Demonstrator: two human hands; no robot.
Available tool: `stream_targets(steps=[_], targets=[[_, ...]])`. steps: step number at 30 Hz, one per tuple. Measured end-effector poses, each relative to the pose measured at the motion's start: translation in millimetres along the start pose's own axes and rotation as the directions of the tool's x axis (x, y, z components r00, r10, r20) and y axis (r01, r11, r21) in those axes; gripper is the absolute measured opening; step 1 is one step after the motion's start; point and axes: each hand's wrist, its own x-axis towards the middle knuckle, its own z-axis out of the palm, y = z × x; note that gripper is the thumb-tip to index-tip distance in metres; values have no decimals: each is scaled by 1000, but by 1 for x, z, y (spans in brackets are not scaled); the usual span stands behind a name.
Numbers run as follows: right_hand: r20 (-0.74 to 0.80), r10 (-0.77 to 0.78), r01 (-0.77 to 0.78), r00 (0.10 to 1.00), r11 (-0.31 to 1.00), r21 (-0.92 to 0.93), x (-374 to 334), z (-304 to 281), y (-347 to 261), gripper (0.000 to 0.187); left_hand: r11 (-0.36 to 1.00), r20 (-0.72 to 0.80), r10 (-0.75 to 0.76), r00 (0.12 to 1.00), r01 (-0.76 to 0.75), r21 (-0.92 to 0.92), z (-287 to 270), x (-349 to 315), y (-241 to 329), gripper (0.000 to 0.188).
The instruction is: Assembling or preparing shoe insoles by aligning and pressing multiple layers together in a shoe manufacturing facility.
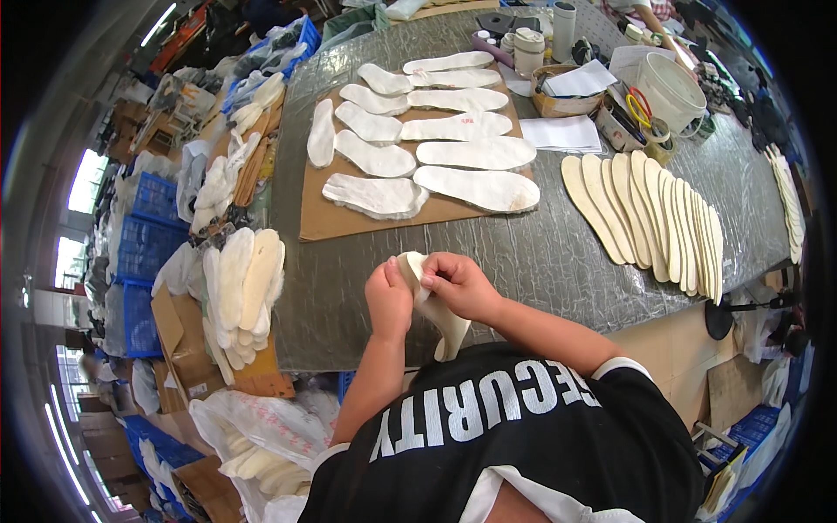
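A cream insole (445,323) is held between my two hands close to the table's near edge, its upper end bent and its lower end hanging toward my body. My left hand (389,298) is closed on the left side of the bent end. On the other side, my right hand (462,285) pinches the same end between thumb and fingers. Beyond my hands, several white fleecy insoles (476,154) lie in rows on a brown cardboard sheet (323,213). Off to the right, a fanned row of cream insoles (649,213) overlaps on the table.
The table (523,288) has a crinkled grey covering. Bundled insoles (248,283) stand at its left edge. A white bucket (670,91), a tape roll (659,139), papers (561,135) and jars sit at the far right. A plastic bag (261,427) of insoles lies lower left.
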Motion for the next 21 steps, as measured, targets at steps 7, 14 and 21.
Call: stream_targets(steps=[7, 14, 21], targets=[[47, -45, 61, 998, 897, -438, 2, -9, -33, 25, 966, 18, 243, 970, -243, 84, -5, -9, 17, 22], [226, 261, -248, 939, 965, -81, 4, -19, -55, 34, 966, 219, 257, 941, -252, -52, -29, -22, 32, 11], [127, -59, 106, 990, 905, -412, -18, -7, -26, 38, 899, -108, 210, 972, -148, 411, -28, 6, -29, 21]])
